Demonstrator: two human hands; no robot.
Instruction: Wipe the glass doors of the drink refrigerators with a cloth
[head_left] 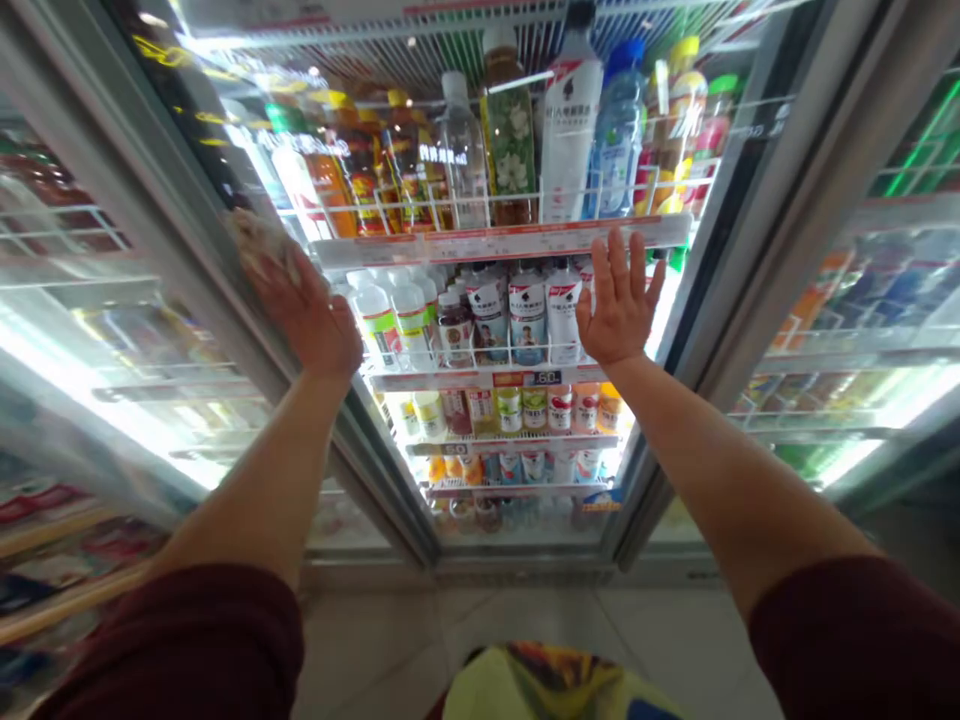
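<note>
My left hand (313,310) holds a crumpled, brownish cloth (256,240) up against the left side of a glass fridge door, by its grey metal frame (382,470). The fingertips are partly hidden by the cloth. On the right side, my right hand (619,305) lies flat on the glass with its fingers spread and nothing in it. Behind the glass, white-labelled bottles (528,310) stand on a wire-fronted shelf between my hands. A taller row above includes a large white-labelled bottle (571,120) and a blue-capped bottle (619,140).
More fridge doors flank this one, with shelves of drinks (142,335) on the left and bottles (825,290) on the right. Lower left, a wooden-edged rack (71,600) holds packaged goods. Pale floor tiles (517,615) lie below, and bright reflections cross the glass.
</note>
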